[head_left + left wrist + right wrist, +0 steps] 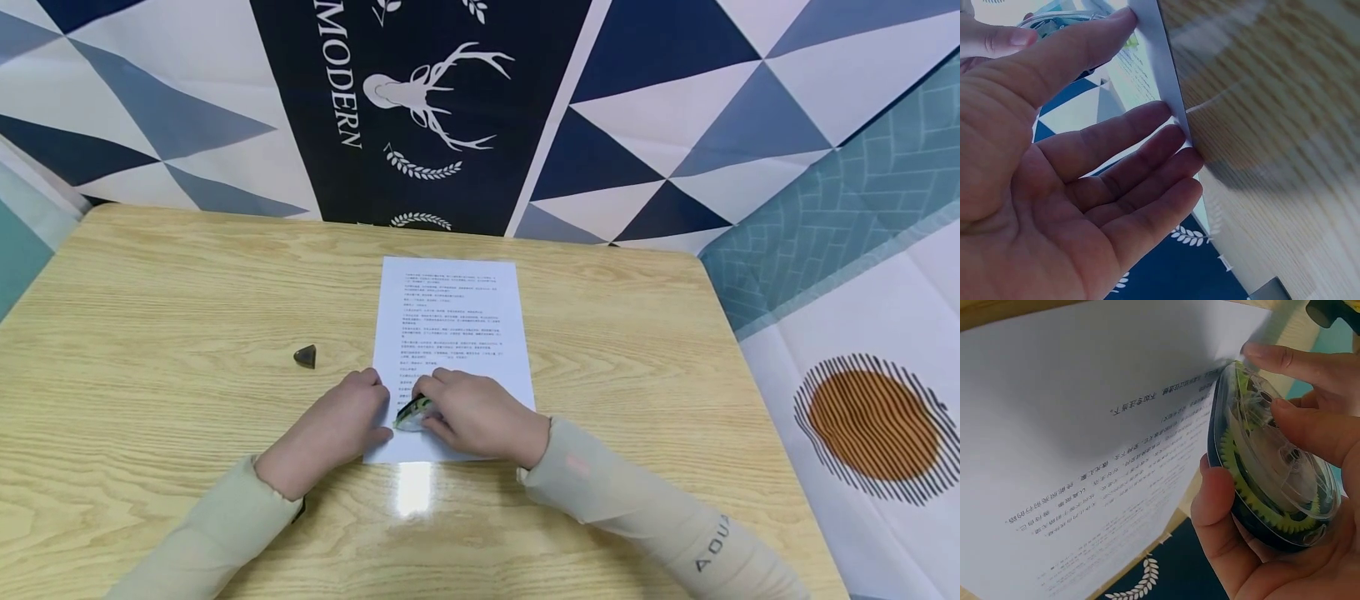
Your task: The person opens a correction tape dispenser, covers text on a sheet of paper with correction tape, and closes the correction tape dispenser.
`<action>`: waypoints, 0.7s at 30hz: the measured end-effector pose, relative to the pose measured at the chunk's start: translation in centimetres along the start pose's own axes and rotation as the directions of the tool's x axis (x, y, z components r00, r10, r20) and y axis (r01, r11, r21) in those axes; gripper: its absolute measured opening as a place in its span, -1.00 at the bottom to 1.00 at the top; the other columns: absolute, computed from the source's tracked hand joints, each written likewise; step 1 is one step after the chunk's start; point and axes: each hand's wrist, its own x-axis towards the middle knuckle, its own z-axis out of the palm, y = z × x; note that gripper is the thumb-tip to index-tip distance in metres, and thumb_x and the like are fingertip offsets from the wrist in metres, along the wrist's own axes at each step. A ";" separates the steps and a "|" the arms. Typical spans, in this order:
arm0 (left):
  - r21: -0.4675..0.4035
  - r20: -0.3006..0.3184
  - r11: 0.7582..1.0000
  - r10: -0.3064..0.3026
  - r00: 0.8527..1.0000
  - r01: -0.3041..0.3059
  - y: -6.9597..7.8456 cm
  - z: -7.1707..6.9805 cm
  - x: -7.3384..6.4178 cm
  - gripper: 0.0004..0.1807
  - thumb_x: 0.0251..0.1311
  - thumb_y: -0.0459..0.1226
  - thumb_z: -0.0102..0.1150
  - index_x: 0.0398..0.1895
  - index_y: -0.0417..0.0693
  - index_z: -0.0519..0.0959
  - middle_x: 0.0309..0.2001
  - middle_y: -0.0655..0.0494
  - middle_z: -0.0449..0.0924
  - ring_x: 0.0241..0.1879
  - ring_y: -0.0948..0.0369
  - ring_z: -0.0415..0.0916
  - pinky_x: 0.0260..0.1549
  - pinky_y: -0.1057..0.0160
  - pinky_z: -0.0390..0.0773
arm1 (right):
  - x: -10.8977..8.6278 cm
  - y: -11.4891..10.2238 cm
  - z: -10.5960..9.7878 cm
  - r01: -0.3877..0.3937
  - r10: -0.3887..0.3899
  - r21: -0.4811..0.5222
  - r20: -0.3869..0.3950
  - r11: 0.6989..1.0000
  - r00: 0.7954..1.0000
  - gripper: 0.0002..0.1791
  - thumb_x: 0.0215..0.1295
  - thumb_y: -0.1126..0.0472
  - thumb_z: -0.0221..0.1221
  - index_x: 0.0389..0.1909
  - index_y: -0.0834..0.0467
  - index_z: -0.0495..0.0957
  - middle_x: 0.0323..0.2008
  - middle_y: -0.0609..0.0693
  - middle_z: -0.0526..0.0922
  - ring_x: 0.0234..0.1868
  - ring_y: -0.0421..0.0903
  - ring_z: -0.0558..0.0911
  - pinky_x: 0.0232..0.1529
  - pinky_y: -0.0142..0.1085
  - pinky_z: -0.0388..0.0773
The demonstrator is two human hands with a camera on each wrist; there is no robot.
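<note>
A printed sheet of paper lies on the wooden table. My right hand grips a correction tape dispenser between thumb and fingers. The dispenser has a clear shell, a green toothed wheel and a dark side. Its tip meets the paper near the lower lines of print. On the sheet's lower left edge rests my left hand, its thumb and fingertips touching the paper and its fingers fairly straight in the left wrist view. In the head view my right fingers cover part of the dispenser.
Left of the sheet lies a small dark triangular piece. The wooden table ends at a patterned cloth along the back. Another dark object, partly hidden, shows beneath the left forearm.
</note>
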 end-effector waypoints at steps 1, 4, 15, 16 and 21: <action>-0.001 0.002 1.000 -0.002 1.000 0.002 0.0 0.0 0.0 -0.66 -0.16 -0.22 0.44 -0.42 -0.32 0.59 -0.42 0.02 0.41 -0.44 0.17 0.31 -0.41 0.24 0.40 | 0.0 0.0 0.0 -0.001 0.001 -0.003 0.003 1.000 1.000 -0.74 0.26 0.11 0.15 -0.07 0.09 0.48 -0.33 -0.11 0.54 -0.39 -0.25 0.47 -0.35 -0.36 0.52; -0.004 0.007 1.000 -0.009 1.000 0.009 0.0 0.0 0.0 -0.66 -0.15 -0.23 0.44 -0.41 -0.33 0.59 -0.40 0.01 0.42 -0.43 0.16 0.33 -0.39 0.23 0.41 | 0.1 0.0 0.0 -0.008 0.008 -0.004 0.013 1.000 1.000 -0.74 0.26 0.11 0.15 -0.06 0.10 0.48 -0.33 -0.11 0.54 -0.39 -0.26 0.47 -0.34 -0.36 0.52; 0.003 0.035 1.000 -0.025 0.999 0.025 0.2 -0.3 0.0 -0.65 -0.13 -0.23 0.43 -0.37 -0.34 0.59 -0.38 -0.01 0.43 -0.40 0.14 0.34 -0.36 0.20 0.42 | -0.2 0.4 -0.1 -0.007 0.007 -0.002 0.025 1.000 1.000 -0.74 0.25 0.10 0.16 -0.09 0.11 0.49 -0.31 -0.09 0.57 -0.37 -0.24 0.50 -0.31 -0.35 0.52; 0.002 0.036 1.000 -0.025 0.999 0.024 0.2 -0.4 0.0 -0.65 -0.13 -0.23 0.43 -0.37 -0.34 0.59 -0.38 -0.01 0.43 -0.41 0.14 0.34 -0.36 0.20 0.42 | -0.3 0.4 -0.2 -0.012 0.012 0.001 0.025 1.000 1.000 -0.74 0.25 0.10 0.17 -0.09 0.11 0.49 -0.31 -0.09 0.57 -0.37 -0.24 0.50 -0.31 -0.35 0.51; 0.017 0.038 1.000 -0.015 0.999 0.014 0.2 -0.4 0.0 -0.66 -0.13 -0.24 0.43 -0.39 -0.34 0.59 -0.38 -0.02 0.44 -0.40 0.13 0.36 -0.36 0.20 0.44 | -0.6 0.6 -0.4 -0.035 0.035 0.013 0.030 0.999 0.999 -0.73 0.24 0.10 0.18 -0.09 0.11 0.49 -0.31 -0.10 0.57 -0.36 -0.23 0.50 -0.30 -0.34 0.51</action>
